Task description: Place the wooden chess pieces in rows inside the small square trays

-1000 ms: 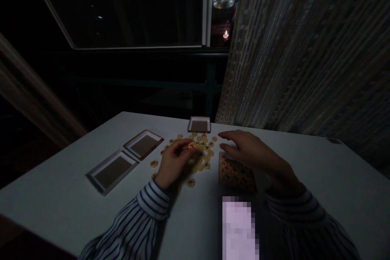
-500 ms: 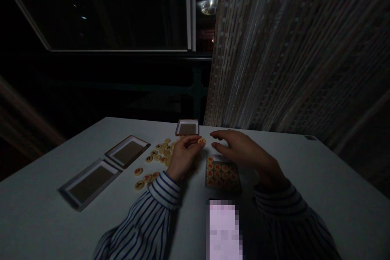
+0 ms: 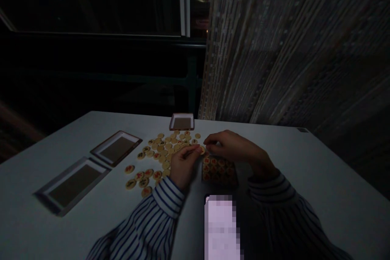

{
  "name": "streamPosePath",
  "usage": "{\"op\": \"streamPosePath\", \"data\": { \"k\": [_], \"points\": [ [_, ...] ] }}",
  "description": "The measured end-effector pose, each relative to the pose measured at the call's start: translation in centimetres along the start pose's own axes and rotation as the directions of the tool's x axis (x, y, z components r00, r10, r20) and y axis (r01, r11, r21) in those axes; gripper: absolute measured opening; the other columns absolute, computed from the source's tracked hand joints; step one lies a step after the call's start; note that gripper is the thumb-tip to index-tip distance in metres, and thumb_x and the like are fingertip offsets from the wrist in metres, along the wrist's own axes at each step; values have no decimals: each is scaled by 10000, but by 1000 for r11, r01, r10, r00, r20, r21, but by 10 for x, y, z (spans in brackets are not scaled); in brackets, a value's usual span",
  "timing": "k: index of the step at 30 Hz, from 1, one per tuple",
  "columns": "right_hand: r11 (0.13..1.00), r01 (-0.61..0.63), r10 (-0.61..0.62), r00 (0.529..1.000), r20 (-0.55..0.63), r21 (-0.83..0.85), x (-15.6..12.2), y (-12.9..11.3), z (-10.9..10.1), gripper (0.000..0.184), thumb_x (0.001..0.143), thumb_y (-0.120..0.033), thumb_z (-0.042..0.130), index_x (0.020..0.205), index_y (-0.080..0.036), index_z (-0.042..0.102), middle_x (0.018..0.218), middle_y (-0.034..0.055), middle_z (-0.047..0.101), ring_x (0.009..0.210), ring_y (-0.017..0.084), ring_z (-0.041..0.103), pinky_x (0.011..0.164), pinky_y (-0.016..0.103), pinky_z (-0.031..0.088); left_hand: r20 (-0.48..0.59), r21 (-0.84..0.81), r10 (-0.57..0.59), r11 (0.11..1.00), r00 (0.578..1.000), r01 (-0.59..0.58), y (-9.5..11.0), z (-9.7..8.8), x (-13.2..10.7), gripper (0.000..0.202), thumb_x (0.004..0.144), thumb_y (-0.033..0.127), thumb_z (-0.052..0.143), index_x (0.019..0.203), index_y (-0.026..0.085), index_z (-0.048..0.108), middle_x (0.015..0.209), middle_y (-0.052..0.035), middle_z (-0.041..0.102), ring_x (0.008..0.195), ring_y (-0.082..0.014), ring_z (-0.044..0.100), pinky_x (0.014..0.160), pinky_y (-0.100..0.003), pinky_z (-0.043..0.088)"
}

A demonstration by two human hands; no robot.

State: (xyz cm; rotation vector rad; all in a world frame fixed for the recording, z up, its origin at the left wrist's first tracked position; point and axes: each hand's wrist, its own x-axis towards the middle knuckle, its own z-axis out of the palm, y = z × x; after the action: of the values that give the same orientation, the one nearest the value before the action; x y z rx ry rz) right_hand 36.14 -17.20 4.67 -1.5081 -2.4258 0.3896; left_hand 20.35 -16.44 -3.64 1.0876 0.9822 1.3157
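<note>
My left hand (image 3: pixel 185 165) pinches a round wooden Chinese chess piece (image 3: pixel 202 150) at its fingertips, above the table. My right hand (image 3: pixel 233 146) comes at this piece from the right, thumb and forefinger curved and still a little apart by its edge; the dim light hides whether they touch it. Below my right hand is a small tray (image 3: pixel 219 184) with rows of red-marked pieces (image 3: pixel 214 169). Loose pieces (image 3: pixel 164 146) spread over the white table (image 3: pixel 100 227) beyond and to the left of my left hand, some face up, others blank.
A small open box part (image 3: pixel 182 122) stands at the back. Two more shallow box parts (image 3: pixel 117 149) (image 3: pixel 73 185) lie on the left. A lit phone (image 3: pixel 221 227), blurred out, is at the front. A bead-like curtain (image 3: pixel 258 48) hangs behind the table's right side.
My right hand has come in leftward and down to the piece in my left hand, its fingers closer together. The view has tilted and shifted, showing more loose pieces.
</note>
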Motion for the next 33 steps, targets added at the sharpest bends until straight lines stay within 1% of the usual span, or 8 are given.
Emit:
{"op": "streamPosePath", "data": {
  "k": [4,7,10,17,22,27,30,33],
  "points": [
    [999,2,-4,999,46,36,2,1,4,268,811,-293,469,961,-210,675,907,48,686,802,170,604,683,253,411,-12,-34,-30,999,999,30,-1,3,-2,223,591,268,728,776,144,704,761,-53,713,745,-165,648,730,-286,508],
    [1000,-3,1,998,70,30,3,2,5,276,809,-295,464,948,-203,683,893,52,690,779,166,604,667,250,408,-25,-48,-58,997,998,57,0,3,-3,207,586,259,731,764,156,706,762,-52,715,749,-167,649,720,-279,510],
    [999,-12,9,995,96,34,4,4,6,278,803,-286,462,932,-195,690,874,53,693,751,160,603,649,245,405,-25,-55,-53,997,998,51,-2,3,-3,196,586,265,731,754,166,708,755,-53,715,743,-168,649,706,-276,511],
    [996,15,-24,995,99,92,3,5,3,286,807,-256,442,917,-167,691,835,42,695,713,143,595,627,234,402,14,-75,-58,995,998,59,-4,2,-4,247,608,328,718,780,151,705,761,-47,708,728,-169,643,696,-290,507],
    [992,55,-65,994,91,115,1,5,0,296,804,-231,429,922,-156,691,832,41,696,704,144,597,627,240,413,21,-138,-104,985,994,105,-3,3,-6,240,598,318,727,768,150,699,721,-29,697,647,-148,630,641,-275,507],
    [989,34,-48,995,92,141,1,4,-1,281,795,-228,450,918,-162,695,837,34,697,715,149,602,643,241,427,27,-156,-118,980,993,121,-5,3,-5,255,581,313,744,768,147,694,686,-18,685,623,-126,611,627,-252,492],
    [988,52,-65,994,82,149,1,4,0,282,800,-227,447,917,-158,693,845,36,696,725,149,603,652,240,430,28,-169,-125,977,992,128,-5,3,-5,255,570,302,751,766,149,692,694,-14,685,622,-113,602,620,-234,481],
    [987,53,-64,996,64,150,1,5,0,287,806,-228,441,931,-161,690,851,36,695,747,149,605,659,237,429,37,-190,-130,972,991,135,-5,3,-6,267,556,295,759,765,146,689,708,-20,688,654,-125,613,652,-248,486]
  ]
}}
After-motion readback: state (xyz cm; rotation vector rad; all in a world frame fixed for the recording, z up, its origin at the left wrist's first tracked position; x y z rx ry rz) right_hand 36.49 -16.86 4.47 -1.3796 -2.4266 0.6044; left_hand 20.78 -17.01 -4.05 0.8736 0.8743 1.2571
